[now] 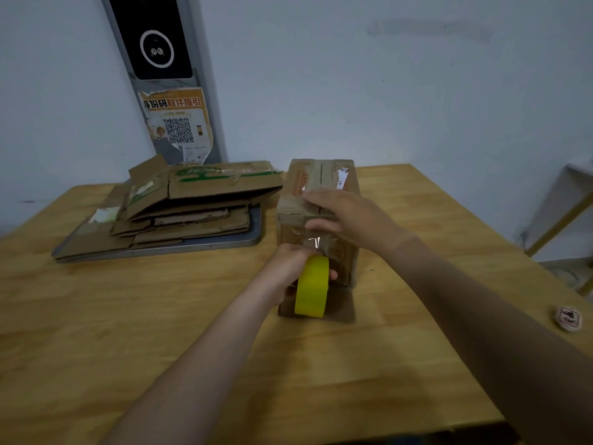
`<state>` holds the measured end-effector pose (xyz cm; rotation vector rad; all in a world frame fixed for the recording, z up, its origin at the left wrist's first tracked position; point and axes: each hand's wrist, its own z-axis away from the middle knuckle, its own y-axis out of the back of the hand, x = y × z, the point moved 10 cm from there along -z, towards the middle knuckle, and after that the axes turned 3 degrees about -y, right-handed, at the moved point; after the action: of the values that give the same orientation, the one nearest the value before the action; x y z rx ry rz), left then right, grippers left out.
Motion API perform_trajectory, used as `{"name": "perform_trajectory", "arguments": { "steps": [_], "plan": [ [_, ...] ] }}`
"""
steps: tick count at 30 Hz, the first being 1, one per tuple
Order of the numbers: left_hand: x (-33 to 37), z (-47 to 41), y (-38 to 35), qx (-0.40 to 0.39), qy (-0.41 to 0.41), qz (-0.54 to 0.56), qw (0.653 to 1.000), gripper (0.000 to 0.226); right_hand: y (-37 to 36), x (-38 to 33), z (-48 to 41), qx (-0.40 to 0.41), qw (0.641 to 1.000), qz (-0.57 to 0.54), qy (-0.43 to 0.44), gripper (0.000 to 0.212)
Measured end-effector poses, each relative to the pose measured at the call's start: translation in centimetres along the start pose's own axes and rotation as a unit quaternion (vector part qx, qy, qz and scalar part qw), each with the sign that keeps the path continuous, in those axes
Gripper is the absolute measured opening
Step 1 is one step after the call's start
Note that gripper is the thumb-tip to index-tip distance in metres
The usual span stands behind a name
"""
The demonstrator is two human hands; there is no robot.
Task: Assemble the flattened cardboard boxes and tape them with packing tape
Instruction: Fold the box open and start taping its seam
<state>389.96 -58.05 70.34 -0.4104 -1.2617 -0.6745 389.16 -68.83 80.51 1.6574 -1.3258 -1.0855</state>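
Near half of bench (160, 316) bare — wide passage. Upright box (321, 178) blocks centre; left hand (288, 268) with tape roll (312, 287) and right hand (343, 216) crowd its near face. Flattened stack (205, 187) on tray (250, 242) fills left rear — narrow gap to box.
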Motion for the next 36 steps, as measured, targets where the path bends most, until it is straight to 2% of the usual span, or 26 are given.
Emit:
{"name": "perform_trajectory", "arguments": {
  "steps": [2,6,8,10,14,16,19,22,24,25,29,30,32,36],
  "plan": [
    [0.0,0.1,-0.1,0.003,0.002,-0.015,1.0,0.026,1.6,0.4,1.1,0.049,0.996,-0.074,-0.016,0.052],
    [-0.1,0.3,-0.2,0.031,0.009,-0.026,0.999,0.027,3.0,2.9,6.0,0.11,0.987,-0.076,-0.093,0.042],
    [-0.2,0.5,-0.6,0.048,0.013,-0.019,0.999,0.026,2.3,5.5,9.3,0.08,0.982,-0.036,-0.168,0.039],
    [-0.2,0.7,-1.0,0.062,0.007,-0.016,0.998,0.026,1.1,9.0,13.1,0.009,0.963,0.016,-0.269,0.038],
    [-0.5,0.9,-1.4,0.099,0.0,0.0,0.995,0.028,-0.6,15.3,21.9,-0.126,0.883,0.067,-0.448,0.036],
    [-0.5,1.1,-1.6,0.117,0.001,0.014,0.993,0.028,-0.6,17.9,25.9,-0.159,0.826,0.086,-0.534,0.047],
    [-0.5,1.5,-1.8,0.139,0.003,0.022,0.99,0.027,-0.3,20.3,30.4,-0.183,0.753,0.095,-0.625,0.061],
    [-0.4,1.8,-1.9,0.158,0.004,0.022,0.987,0.026,-0.3,22.6,33.0,-0.162,0.723,0.063,-0.669,0.067],
    [-0.2,1.9,-2.1,0.164,0.0,0.019,0.986,0.026,-0.8,23.6,33.8,-0.155,0.727,0.048,-0.667,0.065],
    [-0.1,2.0,-2.2,0.165,-0.002,0.017,0.986,0.027,-1.1,23.7,33.6,-0.158,0.744,0.06,-0.647,0.06],
    [-0.2,2.0,-2.3,0.165,-0.001,0.018,0.986,0.03,-1.5,20.8,28.7,-0.108,0.872,0.097,-0.468,0.013],
    [-0.2,2.0,-2.3,0.164,0.0,0.018,0.986,0.03,-1.5,19.6,27.4,-0.089,0.894,0.093,-0.429,0.012],
    [-0.2,2.0,-2.2,0.161,0.001,0.015,0.987,0.029,-2.0,17.3,25.2,-0.07,0.922,0.082,-0.371,0.024],
    [-0.3,2.1,-1.7,0.152,-0.001,0.012,0.988,0.026,-3.4,14.0,22.0,-0.042,0.951,0.05,-0.301,0.039]
  ]
}}
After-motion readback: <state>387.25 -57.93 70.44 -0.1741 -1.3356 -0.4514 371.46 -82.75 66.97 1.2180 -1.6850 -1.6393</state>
